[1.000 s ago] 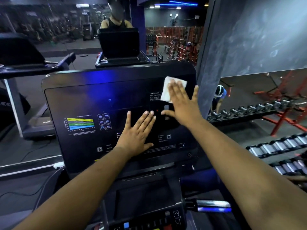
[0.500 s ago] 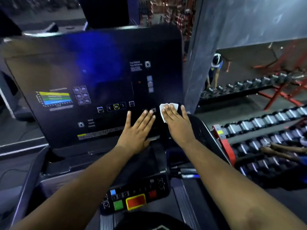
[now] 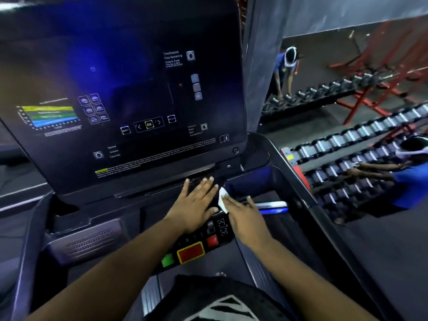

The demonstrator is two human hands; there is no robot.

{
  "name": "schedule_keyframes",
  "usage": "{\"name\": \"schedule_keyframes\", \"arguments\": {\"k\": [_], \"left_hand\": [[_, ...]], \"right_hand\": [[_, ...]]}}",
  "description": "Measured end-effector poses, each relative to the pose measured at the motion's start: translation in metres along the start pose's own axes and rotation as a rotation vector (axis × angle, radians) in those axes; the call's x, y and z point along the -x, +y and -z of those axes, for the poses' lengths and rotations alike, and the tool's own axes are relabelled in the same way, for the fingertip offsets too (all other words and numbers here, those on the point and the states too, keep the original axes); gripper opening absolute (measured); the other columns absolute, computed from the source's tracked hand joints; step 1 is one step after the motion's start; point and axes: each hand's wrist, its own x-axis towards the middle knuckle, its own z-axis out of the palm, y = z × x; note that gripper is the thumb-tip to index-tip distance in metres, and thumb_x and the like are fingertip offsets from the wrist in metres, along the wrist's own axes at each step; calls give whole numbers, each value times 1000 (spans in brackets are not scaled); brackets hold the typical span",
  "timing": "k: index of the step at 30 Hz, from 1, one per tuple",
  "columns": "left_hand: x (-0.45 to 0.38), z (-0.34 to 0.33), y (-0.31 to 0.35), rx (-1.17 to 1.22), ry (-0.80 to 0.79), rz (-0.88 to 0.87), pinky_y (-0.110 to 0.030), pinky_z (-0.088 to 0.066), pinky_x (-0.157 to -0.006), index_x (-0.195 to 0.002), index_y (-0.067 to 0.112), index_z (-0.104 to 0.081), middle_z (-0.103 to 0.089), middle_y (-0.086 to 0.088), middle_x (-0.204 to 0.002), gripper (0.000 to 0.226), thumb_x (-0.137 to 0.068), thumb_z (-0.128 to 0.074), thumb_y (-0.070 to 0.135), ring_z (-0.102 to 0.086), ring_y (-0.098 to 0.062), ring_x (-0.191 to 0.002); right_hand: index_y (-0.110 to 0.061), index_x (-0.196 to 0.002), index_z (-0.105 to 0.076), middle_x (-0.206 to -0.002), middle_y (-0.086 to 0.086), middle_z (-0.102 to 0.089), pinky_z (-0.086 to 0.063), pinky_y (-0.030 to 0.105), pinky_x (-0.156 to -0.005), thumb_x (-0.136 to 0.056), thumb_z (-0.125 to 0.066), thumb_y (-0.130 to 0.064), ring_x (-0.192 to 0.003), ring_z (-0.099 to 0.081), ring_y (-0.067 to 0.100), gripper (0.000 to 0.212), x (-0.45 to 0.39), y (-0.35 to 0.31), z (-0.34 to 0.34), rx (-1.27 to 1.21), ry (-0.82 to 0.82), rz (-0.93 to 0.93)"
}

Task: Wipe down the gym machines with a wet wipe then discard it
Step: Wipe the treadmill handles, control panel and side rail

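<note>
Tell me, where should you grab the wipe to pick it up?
Probably pinch the wipe's upper corner, coming from above: it sticks out past the fingers of the right hand, which covers the rest, with the left hand close beside.

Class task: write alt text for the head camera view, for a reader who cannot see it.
A person's right hand presses a white wet wipe onto a treadmill's ledge just below its dark console screen, while the left hand rests flat beside it. Dumbbell racks stand to the right.
</note>
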Motion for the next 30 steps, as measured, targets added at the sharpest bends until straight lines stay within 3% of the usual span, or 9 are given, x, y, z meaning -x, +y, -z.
{"name": "schedule_keyframes", "arguments": {"k": [3, 6, 9, 12, 16, 22, 26, 30], "left_hand": [[6, -5, 3, 78, -1, -52, -55, 15, -123, -163, 26, 0, 18, 2, -169, 68, -102, -4, 55, 22, -10, -151], [9, -14, 6, 218, -14, -53, -50, 8, -126, -163, 26, -8, 6, 1, -171, 57, -111, -20, 44, 10, -13, -156], [12, -21, 5, 350, -44, -28, -48, 1, -127, -163, 28, -10, -5, 0, -171, 57, -110, -21, 46, 1, -15, -157], [11, -24, 2, 349, -39, -42, -47, 2, -127, -163, 29, -9, -6, 1, -171, 58, -110, -20, 48, 0, -15, -158], [9, -28, 3, 331, -12, -52, -49, 4, -126, -163, 29, -8, -4, 0, -172, 60, -109, -19, 51, 3, -15, -158], [8, -22, 9, 193, -26, -82, -55, 6, -126, -163, 24, 0, 8, -1, -171, 71, -106, -25, 57, 10, -16, -157], [-5, -14, 26, 89, -11, -142, -55, 8, -124, -163, 22, 2, 7, -2, -172, 72, -106, -33, 48, 9, -16, -157], [-30, -7, 45, -63, -54, -187, -63, 13, -121, -163, 19, -2, 3, -2, -172, 78, -102, -36, 53, 8, -16, -157]], "right_hand": [[-16, -140, -58, -132, -3, -67, -32, 57, -115, -92, -38, -28, -120, -64, 15, 54, 14, 1, 2, 125, 18, -75], [-17, -138, -61, -138, -3, -64, -27, 62, -116, -94, -33, -38, -133, -55, 15, 56, 22, 5, 1, 249, -37, -177], [-13, -139, -59, -141, 3, -62, -30, 67, -112, -96, -33, -48, -136, -52, 22, 61, 30, 22, 3, 322, -42, -327], [-10, -149, -47, -154, 6, -48, -23, 63, -116, -96, -20, -58, -146, -39, 23, 76, 43, 38, 10, 287, -88, -473], [-7, -153, -39, -160, 9, -39, -21, 51, -122, -97, -15, -57, -151, -30, 24, 78, 43, 21, 9, 193, -145, -339], [-7, -137, -53, -144, 10, -56, -32, 46, -118, -97, -33, -59, -139, -46, 27, 69, 33, 32, 12, 87, -83, -319], [-4, -141, -47, -146, 15, -51, -24, 57, -119, -92, -30, -71, -145, -39, 31, 85, 45, 74, 20, 228, -99, -387], [-7, -158, -26, -157, 17, -35, -17, 58, -122, -89, -38, -78, -152, -21, 35, 99, 34, 63, 9, 185, -211, -142]]}}
